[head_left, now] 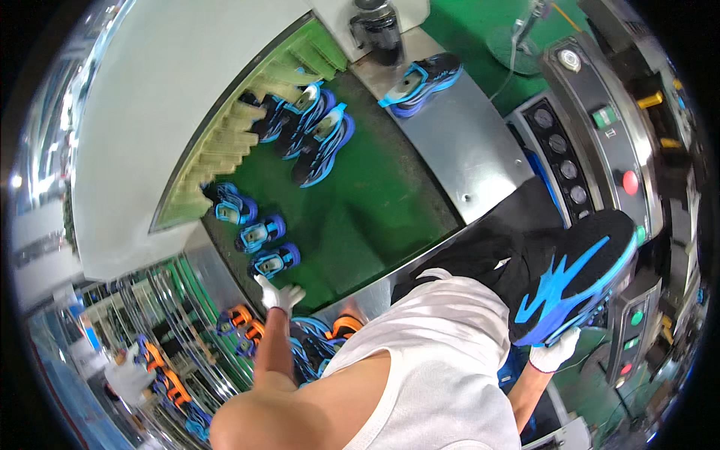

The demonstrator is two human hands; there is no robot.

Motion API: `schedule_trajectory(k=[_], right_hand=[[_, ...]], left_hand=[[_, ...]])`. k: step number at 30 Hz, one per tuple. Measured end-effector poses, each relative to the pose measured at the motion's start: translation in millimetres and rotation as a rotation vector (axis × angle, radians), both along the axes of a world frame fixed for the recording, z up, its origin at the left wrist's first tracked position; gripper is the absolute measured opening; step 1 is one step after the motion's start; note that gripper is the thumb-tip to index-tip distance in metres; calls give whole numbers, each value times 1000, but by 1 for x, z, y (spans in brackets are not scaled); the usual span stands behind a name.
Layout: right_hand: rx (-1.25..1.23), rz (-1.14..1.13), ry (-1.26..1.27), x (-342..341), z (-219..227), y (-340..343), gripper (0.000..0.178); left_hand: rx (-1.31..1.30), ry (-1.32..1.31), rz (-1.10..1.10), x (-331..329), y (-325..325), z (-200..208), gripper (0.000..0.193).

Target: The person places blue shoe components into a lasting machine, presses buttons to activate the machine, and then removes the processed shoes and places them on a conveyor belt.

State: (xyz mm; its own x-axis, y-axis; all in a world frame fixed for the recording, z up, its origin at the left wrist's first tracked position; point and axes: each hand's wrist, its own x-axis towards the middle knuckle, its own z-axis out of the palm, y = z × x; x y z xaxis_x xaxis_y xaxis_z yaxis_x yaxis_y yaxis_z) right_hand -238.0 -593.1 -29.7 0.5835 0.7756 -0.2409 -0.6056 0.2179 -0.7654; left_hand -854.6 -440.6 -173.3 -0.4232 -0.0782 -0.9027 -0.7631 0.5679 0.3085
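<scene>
Gripping a black-and-blue sneaker [574, 281] sole-up, the gloved right hand [553, 352] has its fingers closed; the left hand [279, 296], fingers spread, reaches toward a small blue shoe [274, 260] just beyond, on the green conveyor surface [375, 217].

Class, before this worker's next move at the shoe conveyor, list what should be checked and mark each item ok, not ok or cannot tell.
1. Right hand has a firm hold on the black-and-blue shoe: ok, gloved fingers under its sole.
2. Left hand free: ok, open at the belt edge.
3. Nearest blue shoe within the left hand's reach: ok, just beyond the fingers.
4. Green conveyor belt stopped: cannot tell.
5. Both gloves on: ok.
</scene>
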Motion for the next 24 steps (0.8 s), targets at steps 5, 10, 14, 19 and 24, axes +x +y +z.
schedule_trajectory(k=[5,10,14,19,24], right_hand=[[-290,-90,-74,-9,-30,-17,25],[-391,0,-161,-26,-8,34,11],[-529,-32,-931,-36,-21,29,26],[-71,-471,139,-52,-19,27,56],[73,-825,169,-67,-14,-8,74]], left_hand=[[-507,1025,-1054,12,83,-72,143],[540,-90,22,5,138,-90,102],[722,113,-1202,180,164,-11,79],[1531,-302,-1749,422,179,73,40],[2511,250,-2091,607,161,195,41]])
